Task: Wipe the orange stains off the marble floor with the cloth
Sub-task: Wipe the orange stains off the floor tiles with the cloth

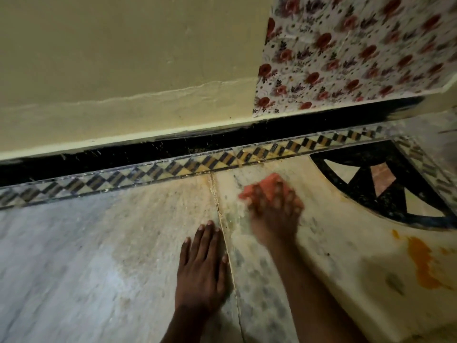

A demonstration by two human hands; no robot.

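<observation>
**Floor wipe: cloth under right hand near border strip**

The cloth (265, 186), orange-pink and bunched, lies on the marble floor (74, 256) just short of the checkered border strip (173, 167). The right hand (274, 211) rests on top of it, fingers spread over the fabric and pressing down. The hand is motion-blurred, so it cannot be told whether the fingers curl into the cloth.

The left hand (201, 266) lies flat on the floor, fingers straight and together, holding nothing, beside the joint (228, 256) between two slabs.

An orange stain (421, 262) sits on the floor to the right, well apart from the cloth. Fainter yellowish residue shows along the joint and by the border strip.

A black inlay (385, 194) with pale triangles curves at the right. Beyond the strip run a black skirting (148, 147), a cream wall (111, 58) and a floral covering (346, 50).
</observation>
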